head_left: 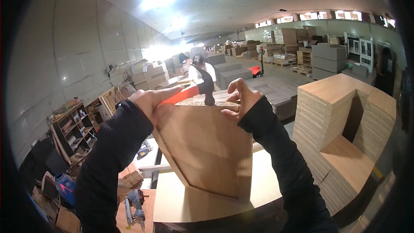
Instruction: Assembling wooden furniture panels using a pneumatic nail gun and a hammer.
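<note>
Hammer point(196, 89) at the panel's point(207, 146) top edge, face pointing down.
Its handle slopes up rightward, grasped by the left grip point(148, 103); right grip point(244, 100) by that edge, hold unclear; panel stands upright on the bench point(170, 198).

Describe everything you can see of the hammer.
The hammer has a bright orange handle and a dark head that looks like metal. The head's blunt end points down; its other end curves upward and leftward. The left hand's grip closes around the handle, hiding part of it, and the handle slants up rightward to the head. The blunt end is at the wooden panel's top edge; whether they touch is unclear.
</note>
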`<action>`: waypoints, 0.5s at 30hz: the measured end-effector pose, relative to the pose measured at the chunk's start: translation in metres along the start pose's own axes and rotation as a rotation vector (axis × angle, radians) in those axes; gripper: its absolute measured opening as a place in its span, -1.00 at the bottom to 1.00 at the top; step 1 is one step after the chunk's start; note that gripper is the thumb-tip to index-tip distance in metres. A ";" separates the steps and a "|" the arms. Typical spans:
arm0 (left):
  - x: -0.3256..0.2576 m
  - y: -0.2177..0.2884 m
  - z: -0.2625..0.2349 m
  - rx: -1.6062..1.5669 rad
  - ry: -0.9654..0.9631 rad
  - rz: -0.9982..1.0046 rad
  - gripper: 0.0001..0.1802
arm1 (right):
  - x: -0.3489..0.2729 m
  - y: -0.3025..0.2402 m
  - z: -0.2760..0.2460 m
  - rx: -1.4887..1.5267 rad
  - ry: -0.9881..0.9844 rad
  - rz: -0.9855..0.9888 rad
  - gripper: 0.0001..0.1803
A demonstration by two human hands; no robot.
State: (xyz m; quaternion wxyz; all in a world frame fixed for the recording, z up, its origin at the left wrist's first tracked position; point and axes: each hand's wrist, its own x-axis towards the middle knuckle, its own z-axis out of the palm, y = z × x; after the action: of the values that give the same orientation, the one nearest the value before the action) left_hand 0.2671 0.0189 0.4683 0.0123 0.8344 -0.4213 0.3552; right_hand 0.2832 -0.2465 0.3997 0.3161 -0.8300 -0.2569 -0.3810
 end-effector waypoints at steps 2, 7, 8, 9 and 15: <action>0.006 0.020 -0.028 -0.122 -0.048 -0.333 -0.54 | 0.000 -0.008 0.000 0.013 0.010 -0.036 -0.44; 0.008 0.017 -0.020 -0.142 0.069 -0.213 -0.49 | 0.001 -0.009 0.001 -0.018 -0.007 0.006 -0.42; 0.002 0.016 -0.014 0.005 -0.066 -0.057 -0.48 | 0.001 -0.010 0.002 0.006 0.001 0.006 -0.41; -0.005 0.021 -0.011 -0.042 -0.120 -0.211 -0.48 | 0.002 -0.010 0.002 0.030 0.009 0.005 -0.41; 0.012 0.024 -0.026 -0.303 0.109 -0.341 -0.48 | -0.001 -0.007 0.001 0.054 0.018 0.013 -0.39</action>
State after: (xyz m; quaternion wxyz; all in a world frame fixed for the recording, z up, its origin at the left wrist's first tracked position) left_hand 0.2396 0.0029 0.4881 0.2200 0.8617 -0.3216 0.3250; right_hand 0.2786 -0.2419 0.4010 0.3429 -0.8194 -0.2587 -0.3794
